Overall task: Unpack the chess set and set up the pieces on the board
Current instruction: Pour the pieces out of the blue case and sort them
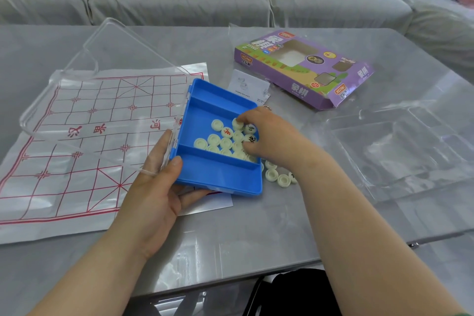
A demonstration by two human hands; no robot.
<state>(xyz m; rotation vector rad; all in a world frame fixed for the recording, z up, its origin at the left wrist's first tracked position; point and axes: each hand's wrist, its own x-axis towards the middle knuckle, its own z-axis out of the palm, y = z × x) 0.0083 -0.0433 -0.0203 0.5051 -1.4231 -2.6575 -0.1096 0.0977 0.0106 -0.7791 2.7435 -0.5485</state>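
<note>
Left hand [154, 187] grips the blue plastic 3-compartment tray [218, 177], thumb over its rim; right hand [266, 136] fingers curl round smooth cream disc pieces [214, 139] in the middle compartment.

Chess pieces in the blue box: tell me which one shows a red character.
The face-up piece left of the right hand; the others show plain pale backs or black characters.
</note>
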